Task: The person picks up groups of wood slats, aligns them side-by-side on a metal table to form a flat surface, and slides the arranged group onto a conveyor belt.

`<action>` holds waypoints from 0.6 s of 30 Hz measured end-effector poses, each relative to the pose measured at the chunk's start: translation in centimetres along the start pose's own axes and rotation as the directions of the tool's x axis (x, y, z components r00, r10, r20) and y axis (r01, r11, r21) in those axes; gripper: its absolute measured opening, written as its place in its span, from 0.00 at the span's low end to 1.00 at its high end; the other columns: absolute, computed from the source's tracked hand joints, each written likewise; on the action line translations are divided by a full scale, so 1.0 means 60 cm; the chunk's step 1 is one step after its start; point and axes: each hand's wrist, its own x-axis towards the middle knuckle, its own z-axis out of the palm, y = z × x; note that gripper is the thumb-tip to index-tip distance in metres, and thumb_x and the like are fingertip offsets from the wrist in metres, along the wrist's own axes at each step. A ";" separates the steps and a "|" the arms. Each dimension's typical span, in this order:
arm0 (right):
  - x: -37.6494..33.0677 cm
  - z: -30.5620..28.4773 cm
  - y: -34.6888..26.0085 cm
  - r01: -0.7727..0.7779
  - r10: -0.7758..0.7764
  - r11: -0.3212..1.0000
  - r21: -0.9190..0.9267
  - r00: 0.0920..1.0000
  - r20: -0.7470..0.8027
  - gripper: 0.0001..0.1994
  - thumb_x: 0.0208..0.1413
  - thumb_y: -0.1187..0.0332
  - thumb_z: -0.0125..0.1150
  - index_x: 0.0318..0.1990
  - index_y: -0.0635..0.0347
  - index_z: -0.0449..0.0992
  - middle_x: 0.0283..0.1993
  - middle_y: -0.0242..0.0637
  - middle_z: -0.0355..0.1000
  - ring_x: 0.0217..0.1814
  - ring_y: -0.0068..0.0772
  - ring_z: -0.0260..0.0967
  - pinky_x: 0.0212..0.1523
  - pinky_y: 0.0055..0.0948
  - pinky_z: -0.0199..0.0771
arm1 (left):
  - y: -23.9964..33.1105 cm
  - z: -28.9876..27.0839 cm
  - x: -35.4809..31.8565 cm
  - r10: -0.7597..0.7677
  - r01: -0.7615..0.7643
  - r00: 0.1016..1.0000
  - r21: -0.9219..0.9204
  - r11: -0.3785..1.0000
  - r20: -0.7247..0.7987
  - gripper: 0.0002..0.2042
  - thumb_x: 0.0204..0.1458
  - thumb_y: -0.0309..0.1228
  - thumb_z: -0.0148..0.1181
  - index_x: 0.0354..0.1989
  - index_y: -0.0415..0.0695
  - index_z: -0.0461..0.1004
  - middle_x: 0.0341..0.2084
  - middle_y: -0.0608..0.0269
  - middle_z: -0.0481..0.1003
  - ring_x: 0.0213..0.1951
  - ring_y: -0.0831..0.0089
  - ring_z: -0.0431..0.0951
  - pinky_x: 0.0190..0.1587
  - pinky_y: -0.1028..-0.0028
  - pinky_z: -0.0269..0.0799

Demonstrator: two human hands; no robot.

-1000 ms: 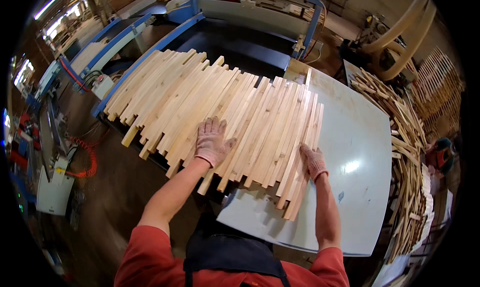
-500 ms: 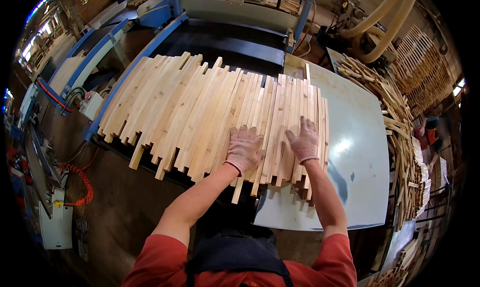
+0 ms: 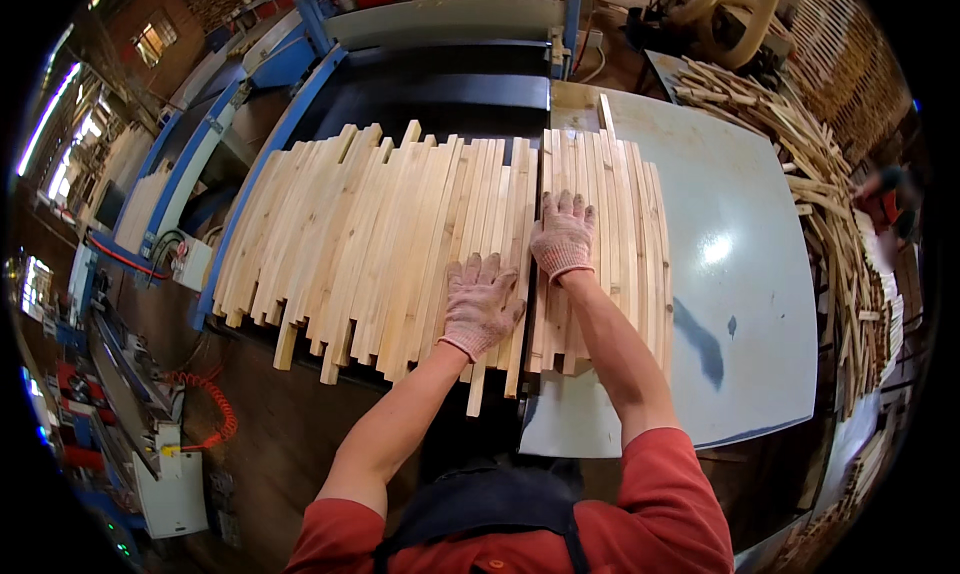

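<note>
Wood strips (image 3: 375, 244), pale, knotted and square-edged, lie parallel with uneven ends; a narrow gap near the left edge of the worktop (image 3: 750, 299) splits them. Knit-gloved left hand (image 3: 482, 306) rests flat on the left group, fingers spread; right hand (image 3: 563, 236) lies flat, fingers extended, on the right group's inner edge. Loose sticks (image 3: 835, 244) pile beyond the worktop's right edge.

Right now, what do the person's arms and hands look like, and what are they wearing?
The left hand and right hand each wear a pale pinkish cloth glove, smudged darker in places, with a snug wrist cuff. The forearms are bare, and short red sleeves cover the arms above.
</note>
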 end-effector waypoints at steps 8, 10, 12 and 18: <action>-0.016 -0.026 0.092 -0.043 0.042 0.998 -0.040 0.999 -0.005 0.35 0.62 0.57 0.59 0.77 0.53 0.65 0.82 0.50 0.57 0.85 0.58 0.51 0.83 0.58 0.47 | 0.011 -0.008 0.001 -0.001 0.001 1.000 0.025 1.000 -0.010 0.31 0.58 0.51 0.66 0.68 0.54 0.74 0.74 0.45 0.65 0.76 0.41 0.59 0.79 0.41 0.42; -0.014 -0.020 0.101 -0.069 0.070 0.996 -0.062 0.998 0.004 0.35 0.63 0.56 0.60 0.77 0.51 0.65 0.82 0.48 0.57 0.85 0.57 0.51 0.82 0.59 0.47 | 0.011 -0.011 -0.001 0.001 -0.001 1.000 0.023 1.000 -0.007 0.30 0.58 0.50 0.67 0.68 0.53 0.74 0.73 0.46 0.66 0.76 0.41 0.60 0.79 0.40 0.43; -0.013 -0.033 0.085 -0.099 0.104 0.989 -0.108 0.994 0.042 0.35 0.63 0.55 0.60 0.78 0.50 0.64 0.83 0.48 0.56 0.86 0.56 0.50 0.82 0.61 0.46 | 0.011 -0.012 -0.002 0.003 -0.002 1.000 0.013 1.000 -0.024 0.30 0.58 0.50 0.66 0.68 0.53 0.74 0.73 0.46 0.67 0.76 0.42 0.60 0.79 0.40 0.43; 0.013 -0.031 0.070 -0.131 0.139 0.979 -0.157 0.990 0.040 0.35 0.63 0.54 0.61 0.78 0.50 0.64 0.83 0.44 0.56 0.86 0.54 0.49 0.82 0.63 0.44 | -0.037 -0.023 -0.026 0.006 -0.028 0.988 -0.142 0.989 -0.157 0.29 0.60 0.50 0.65 0.66 0.47 0.75 0.70 0.45 0.70 0.72 0.43 0.66 0.77 0.43 0.53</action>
